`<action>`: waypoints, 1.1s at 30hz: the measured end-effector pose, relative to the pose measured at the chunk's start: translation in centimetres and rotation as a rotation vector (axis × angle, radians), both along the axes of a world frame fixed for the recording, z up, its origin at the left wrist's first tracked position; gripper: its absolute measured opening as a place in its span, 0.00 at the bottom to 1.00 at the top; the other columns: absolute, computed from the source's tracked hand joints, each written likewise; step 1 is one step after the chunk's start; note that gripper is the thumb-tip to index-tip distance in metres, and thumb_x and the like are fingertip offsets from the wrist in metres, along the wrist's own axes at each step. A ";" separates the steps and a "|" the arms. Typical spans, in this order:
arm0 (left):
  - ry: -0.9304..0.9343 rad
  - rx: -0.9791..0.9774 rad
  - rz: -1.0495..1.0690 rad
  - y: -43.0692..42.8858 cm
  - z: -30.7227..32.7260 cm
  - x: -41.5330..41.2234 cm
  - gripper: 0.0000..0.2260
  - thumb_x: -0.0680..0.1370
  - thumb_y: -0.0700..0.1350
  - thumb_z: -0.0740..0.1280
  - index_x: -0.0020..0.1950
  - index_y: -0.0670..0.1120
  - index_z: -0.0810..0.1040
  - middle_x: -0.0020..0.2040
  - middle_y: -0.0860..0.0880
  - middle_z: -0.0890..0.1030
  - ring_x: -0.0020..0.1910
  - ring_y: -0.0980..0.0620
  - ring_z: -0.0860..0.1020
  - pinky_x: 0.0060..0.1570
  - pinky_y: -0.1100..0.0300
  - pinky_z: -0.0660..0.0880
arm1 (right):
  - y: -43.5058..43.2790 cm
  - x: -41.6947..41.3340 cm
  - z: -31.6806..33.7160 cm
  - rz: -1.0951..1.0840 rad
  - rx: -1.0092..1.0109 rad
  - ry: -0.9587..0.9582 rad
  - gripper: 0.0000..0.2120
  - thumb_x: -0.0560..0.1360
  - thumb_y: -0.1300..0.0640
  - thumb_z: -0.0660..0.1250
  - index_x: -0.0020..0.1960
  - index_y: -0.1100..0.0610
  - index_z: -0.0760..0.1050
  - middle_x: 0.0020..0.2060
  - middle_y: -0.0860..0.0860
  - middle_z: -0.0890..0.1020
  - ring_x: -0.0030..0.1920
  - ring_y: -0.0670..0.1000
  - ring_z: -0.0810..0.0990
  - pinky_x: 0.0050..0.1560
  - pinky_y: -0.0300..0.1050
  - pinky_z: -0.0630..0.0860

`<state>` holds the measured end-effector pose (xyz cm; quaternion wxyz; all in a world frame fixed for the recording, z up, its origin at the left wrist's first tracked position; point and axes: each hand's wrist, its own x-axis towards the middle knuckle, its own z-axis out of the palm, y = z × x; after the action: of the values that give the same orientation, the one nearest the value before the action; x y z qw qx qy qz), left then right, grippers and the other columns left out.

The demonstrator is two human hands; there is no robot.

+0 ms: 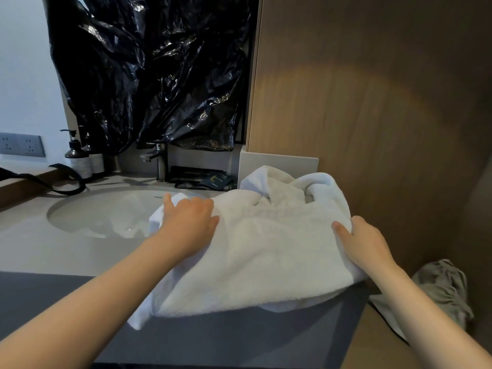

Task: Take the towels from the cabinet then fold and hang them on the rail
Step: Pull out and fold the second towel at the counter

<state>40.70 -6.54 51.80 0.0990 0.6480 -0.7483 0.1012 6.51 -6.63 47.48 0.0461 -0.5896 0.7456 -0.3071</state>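
A large white towel (266, 251) lies spread over the right part of the grey counter (40, 249), bunched at its far right and hanging a little over the front edge. My left hand (190, 225) lies on the towel's left edge by the sink, fingers curled over the cloth. My right hand (364, 243) grips the towel's right edge, thumb on top and fingers tucked under the fold. No rail is in view.
A sink basin (106, 211) with a faucet (158, 161) sits left of the towel. Pump bottles (78, 158) and a black strap (61, 182) are at the far left. Black plastic (154, 70) covers the mirror. A wooden panel (372, 102) rises on the right; grey cloth (442, 288) lies below it.
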 end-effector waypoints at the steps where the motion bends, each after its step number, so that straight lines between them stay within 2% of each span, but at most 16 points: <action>1: -0.002 0.011 -0.016 -0.2 -0.2 -0.3 0.13 0.83 0.53 0.51 0.54 0.47 0.70 0.56 0.47 0.76 0.57 0.43 0.74 0.69 0.40 0.60 | 0.0 0.1 0.1 0.014 -0.035 -0.009 0.16 0.81 0.41 0.58 0.57 0.54 0.68 0.42 0.48 0.77 0.40 0.49 0.79 0.36 0.42 0.74; 4: 0.054 0.002 -0.065 -1.0 -0.4 -1.0 0.15 0.83 0.53 0.50 0.53 0.46 0.71 0.55 0.45 0.76 0.54 0.42 0.74 0.58 0.48 0.68 | 0.1 0.6 0.3 0.049 -0.147 0.023 0.12 0.81 0.42 0.57 0.55 0.51 0.67 0.40 0.46 0.76 0.37 0.47 0.79 0.33 0.38 0.71; 8: 0.034 0.014 -0.079 -2.4 0.0 -2.4 0.19 0.83 0.56 0.48 0.47 0.47 0.72 0.48 0.47 0.71 0.55 0.42 0.73 0.56 0.48 0.66 | -0.3 0.7 -0.1 0.063 -0.193 0.014 0.11 0.81 0.42 0.56 0.53 0.49 0.67 0.39 0.44 0.76 0.36 0.46 0.78 0.32 0.35 0.68; 11: 0.025 0.003 -0.171 -3.7 0.3 -3.8 0.20 0.83 0.56 0.49 0.48 0.45 0.74 0.49 0.45 0.73 0.54 0.43 0.73 0.51 0.53 0.66 | -0.9 0.4 -0.9 0.060 -0.170 -0.015 0.11 0.80 0.41 0.55 0.54 0.48 0.67 0.41 0.42 0.76 0.37 0.45 0.78 0.33 0.34 0.68; 13: 0.068 -0.061 -0.274 -4.5 0.5 -4.9 0.17 0.83 0.54 0.52 0.51 0.44 0.73 0.50 0.45 0.75 0.53 0.43 0.73 0.51 0.53 0.69 | -1.1 0.4 -1.5 0.055 -0.168 -0.031 0.11 0.80 0.41 0.54 0.54 0.47 0.67 0.41 0.41 0.76 0.37 0.44 0.78 0.33 0.33 0.68; 15: 0.106 -0.055 -0.370 -5.1 0.6 -6.4 0.13 0.82 0.53 0.54 0.47 0.45 0.68 0.50 0.45 0.76 0.49 0.45 0.72 0.48 0.52 0.68 | -1.1 0.4 -2.0 0.052 -0.184 -0.049 0.12 0.79 0.39 0.53 0.54 0.46 0.67 0.41 0.40 0.76 0.37 0.43 0.78 0.33 0.32 0.68; 17: 0.103 0.030 -0.404 -6.1 0.9 -8.0 0.12 0.83 0.53 0.54 0.46 0.47 0.66 0.50 0.44 0.77 0.45 0.47 0.70 0.44 0.55 0.64 | -1.1 0.4 -2.0 0.057 -0.197 -0.058 0.15 0.77 0.38 0.51 0.54 0.46 0.68 0.42 0.39 0.77 0.38 0.42 0.78 0.33 0.32 0.67; 19: 0.091 0.125 -0.377 -7.7 1.1 -9.6 0.15 0.83 0.55 0.53 0.48 0.46 0.70 0.53 0.45 0.78 0.45 0.48 0.69 0.44 0.56 0.63 | -1.1 0.4 -1.9 0.065 -0.192 -0.059 0.15 0.77 0.38 0.51 0.55 0.46 0.68 0.43 0.39 0.77 0.39 0.41 0.78 0.34 0.32 0.67; 21: 0.069 0.227 -0.352 -9.3 1.6 -11.0 0.19 0.83 0.57 0.52 0.55 0.45 0.74 0.56 0.45 0.78 0.48 0.47 0.71 0.46 0.57 0.64 | -1.0 0.3 -1.8 0.079 -0.185 -0.058 0.12 0.79 0.40 0.53 0.55 0.46 0.69 0.42 0.40 0.77 0.39 0.41 0.78 0.34 0.33 0.67; 24: 0.077 0.418 -0.373 -11.4 1.7 -12.2 0.23 0.82 0.61 0.53 0.63 0.45 0.74 0.62 0.47 0.76 0.59 0.46 0.72 0.52 0.56 0.66 | -1.0 0.1 -1.9 0.093 -0.210 -0.060 0.11 0.80 0.42 0.54 0.52 0.47 0.70 0.40 0.41 0.78 0.38 0.39 0.78 0.33 0.33 0.67; 26: 0.136 0.501 -0.412 -12.2 1.1 -12.6 0.21 0.81 0.62 0.55 0.57 0.47 0.75 0.57 0.49 0.76 0.56 0.48 0.74 0.51 0.57 0.67 | -1.1 0.0 -2.1 0.092 -0.224 -0.076 0.11 0.80 0.41 0.55 0.53 0.46 0.71 0.41 0.40 0.79 0.40 0.38 0.78 0.34 0.35 0.70; 28: 0.258 0.523 -0.453 -12.6 0.7 -12.8 0.17 0.78 0.62 0.60 0.49 0.49 0.76 0.46 0.55 0.77 0.45 0.56 0.75 0.40 0.63 0.66 | -1.2 -0.2 -2.1 0.083 -0.226 -0.107 0.12 0.80 0.40 0.55 0.54 0.45 0.71 0.42 0.39 0.79 0.41 0.38 0.78 0.36 0.36 0.72; 29: 0.322 0.523 -0.474 -12.7 0.5 -12.7 0.16 0.77 0.62 0.62 0.48 0.50 0.77 0.43 0.57 0.77 0.42 0.60 0.74 0.37 0.65 0.65 | -1.1 -0.3 -2.1 0.080 -0.223 -0.120 0.12 0.80 0.40 0.55 0.54 0.44 0.71 0.42 0.38 0.79 0.43 0.37 0.78 0.36 0.34 0.71; 33: 0.474 0.530 -0.548 -12.3 1.2 -11.9 0.15 0.76 0.61 0.65 0.47 0.51 0.80 0.44 0.56 0.81 0.43 0.58 0.78 0.40 0.68 0.69 | -0.8 -0.3 0.0 0.051 -0.195 -0.161 0.10 0.80 0.39 0.56 0.54 0.41 0.72 0.42 0.37 0.80 0.44 0.36 0.78 0.39 0.37 0.75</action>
<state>28.77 -18.83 53.04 0.1214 0.4340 -0.8492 -0.2753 6.22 -7.44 47.53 0.0559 -0.5837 0.6908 -0.4231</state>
